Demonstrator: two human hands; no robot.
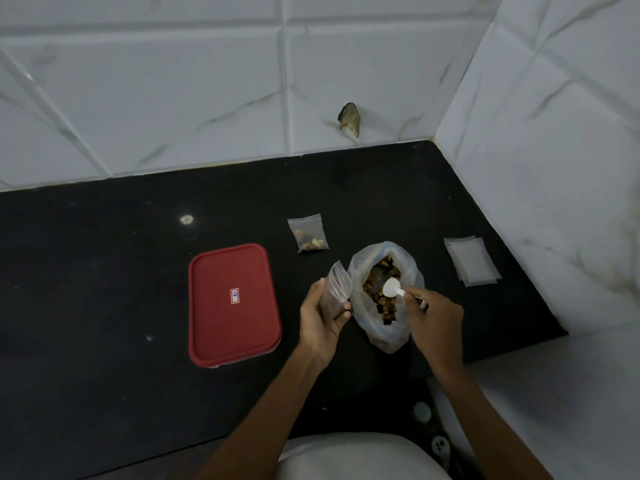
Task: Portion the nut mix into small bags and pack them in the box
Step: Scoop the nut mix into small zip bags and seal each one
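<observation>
- Head view: the black worktop [104, 289] meets a white marble-patterned tiled wall [173, 98] at the back and on the right. One tile just above the worktop edge has a chipped hole [349, 120].
- Head view: the rectangular box with a red lid [233, 304] lies flat at centre left. Its lid is on and bears a small label in the middle.
- Head view: the large translucent plastic bag [360, 299] stands right of the box with its mouth open. The brown nut mix [381, 308] shows inside it.
- Head view: the left hand [320, 315] grips a small clear plastic bag [337, 284] upright, just beside the large bag's left wall. Its mouth faces up; its contents cannot be told.
- Head view: the right hand [434, 313] pinches the handle of a white plastic spoon [393, 287]. The spoon's bowl sits over the nut mix, within the large bag's mouth.
- Head view: a filled small clear bag [310, 233] holding nuts lies behind the large bag, apart from it.
- Head view: a stack of empty small clear bags [471, 259] lies flat to the right, near the side wall.
</observation>
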